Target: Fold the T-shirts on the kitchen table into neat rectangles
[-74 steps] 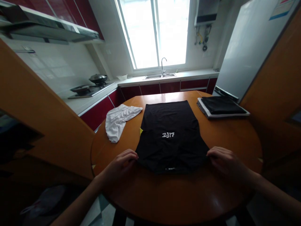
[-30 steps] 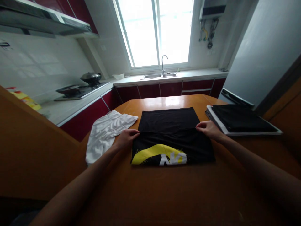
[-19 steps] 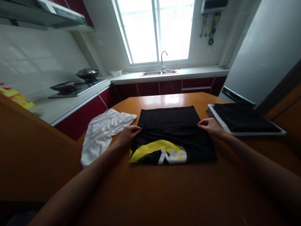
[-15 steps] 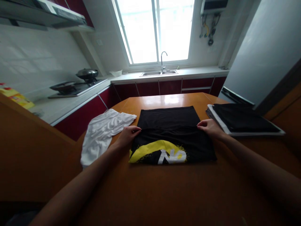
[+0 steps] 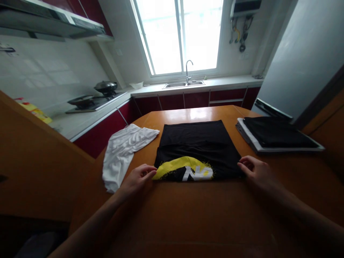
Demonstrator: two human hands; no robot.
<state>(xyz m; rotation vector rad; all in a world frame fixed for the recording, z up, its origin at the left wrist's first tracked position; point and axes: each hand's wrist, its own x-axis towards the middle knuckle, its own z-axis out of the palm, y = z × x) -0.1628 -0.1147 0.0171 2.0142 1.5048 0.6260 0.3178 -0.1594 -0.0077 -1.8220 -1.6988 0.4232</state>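
Observation:
A black T-shirt [image 5: 193, 134] with a yellow arc and white lettering lies on the wooden table, its near part folded over the far part. At its left edge, by the end of the yellow print, my left hand [image 5: 142, 175] pinches the cloth between thumb and fingers. My right hand [image 5: 254, 168] has its fingers curled at the right edge, thumb and forefinger closed on the fabric. Left of the shirt lies a crumpled white garment [image 5: 120, 154], close to my left hand.
A stack of folded clothes [image 5: 279, 132], black on top, sits at the table's right. Beyond the wooden table [image 5: 193, 211] are a counter with a sink [image 5: 174, 85], a stove with pans [image 5: 106, 87] and a fridge [image 5: 298, 61].
Both hands have moved from the shirt's fold line down towards its near corners. The folded-over layer now lies flatter, and the view has shifted slightly.

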